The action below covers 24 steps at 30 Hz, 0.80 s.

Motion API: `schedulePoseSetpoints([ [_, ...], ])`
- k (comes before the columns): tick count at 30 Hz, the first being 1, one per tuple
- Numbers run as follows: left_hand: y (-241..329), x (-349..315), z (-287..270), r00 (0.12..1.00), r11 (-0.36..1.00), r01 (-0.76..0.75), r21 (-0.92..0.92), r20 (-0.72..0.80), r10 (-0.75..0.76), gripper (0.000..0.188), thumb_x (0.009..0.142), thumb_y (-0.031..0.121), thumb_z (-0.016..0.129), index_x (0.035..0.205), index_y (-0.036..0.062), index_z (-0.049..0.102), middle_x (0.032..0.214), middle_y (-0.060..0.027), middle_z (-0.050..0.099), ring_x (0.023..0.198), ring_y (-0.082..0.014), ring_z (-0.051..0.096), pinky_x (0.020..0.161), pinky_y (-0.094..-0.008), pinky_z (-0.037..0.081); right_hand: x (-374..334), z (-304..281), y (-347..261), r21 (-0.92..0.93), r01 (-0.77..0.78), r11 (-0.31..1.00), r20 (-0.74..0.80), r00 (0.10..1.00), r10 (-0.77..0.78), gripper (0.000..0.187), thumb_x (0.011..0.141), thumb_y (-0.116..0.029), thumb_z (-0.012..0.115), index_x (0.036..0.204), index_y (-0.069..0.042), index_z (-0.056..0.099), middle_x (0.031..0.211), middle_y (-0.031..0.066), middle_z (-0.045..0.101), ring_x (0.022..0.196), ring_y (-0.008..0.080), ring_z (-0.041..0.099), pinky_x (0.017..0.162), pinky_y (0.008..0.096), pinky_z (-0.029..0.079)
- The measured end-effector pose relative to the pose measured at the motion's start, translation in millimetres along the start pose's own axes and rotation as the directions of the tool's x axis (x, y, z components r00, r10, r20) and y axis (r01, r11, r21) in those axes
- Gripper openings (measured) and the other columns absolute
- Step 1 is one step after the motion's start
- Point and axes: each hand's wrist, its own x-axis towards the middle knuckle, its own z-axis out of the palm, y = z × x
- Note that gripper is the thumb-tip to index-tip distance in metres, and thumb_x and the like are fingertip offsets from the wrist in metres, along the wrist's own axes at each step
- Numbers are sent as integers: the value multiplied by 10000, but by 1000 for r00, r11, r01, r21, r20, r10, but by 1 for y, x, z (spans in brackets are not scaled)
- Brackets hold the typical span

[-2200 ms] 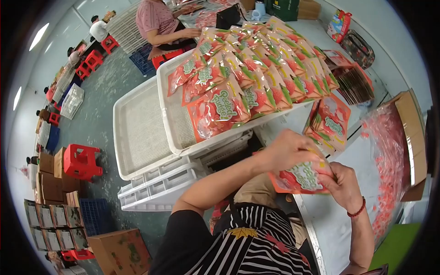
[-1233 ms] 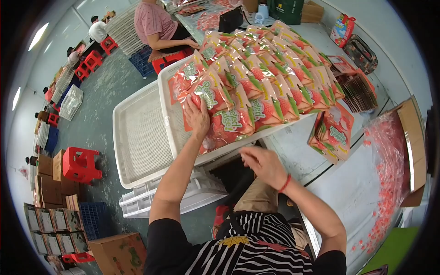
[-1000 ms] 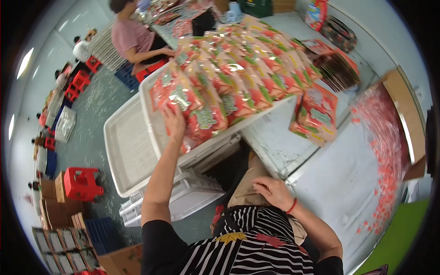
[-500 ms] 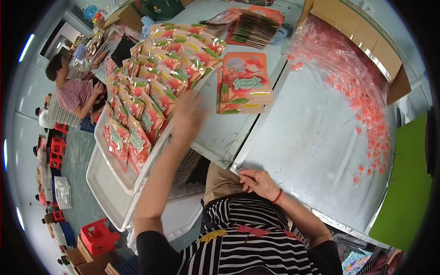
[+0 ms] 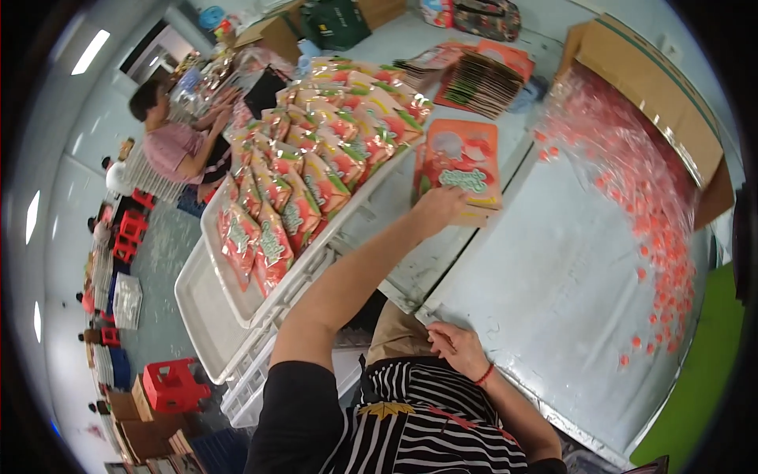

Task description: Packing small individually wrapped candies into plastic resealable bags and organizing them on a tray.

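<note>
My left hand (image 5: 437, 212) reaches forward onto the near edge of a small stack of orange flat pouches (image 5: 462, 156) lying on the metal table (image 5: 553, 268). Its fingers rest on the top pouch; whether they grip it is hidden. My right hand (image 5: 454, 347) lies close to my body on the table's near edge, holding nothing, with a red band at the wrist. To the left, a white tray (image 5: 237, 304) carries several rows of filled red and green pouches (image 5: 304, 178).
A cardboard box (image 5: 671, 103) at the right spills small red pieces in clear plastic (image 5: 639, 197) over the table. Another stack of flat pouches (image 5: 482, 79) lies farther back. Stacked white trays (image 5: 201, 316) stand lower left. Another person (image 5: 178, 142) works at the far left.
My left hand has left the tray of filled pouches and swung right to the stack of orange pouches. My right hand dropped to the table edge. The view turned toward the table.
</note>
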Motion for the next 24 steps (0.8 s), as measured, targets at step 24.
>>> schedulePoseSetpoints([
  [24,67,7,-56,906,807,306,-505,-106,-409,336,716,237,671,960,22,588,805,-123,635,683,-311,639,558,-425,500,84,-111,21,298,163,940,-575,817,41,217,968,-261,502,1000,-55,564,853,33,618,684,94,604,526,224,458],
])
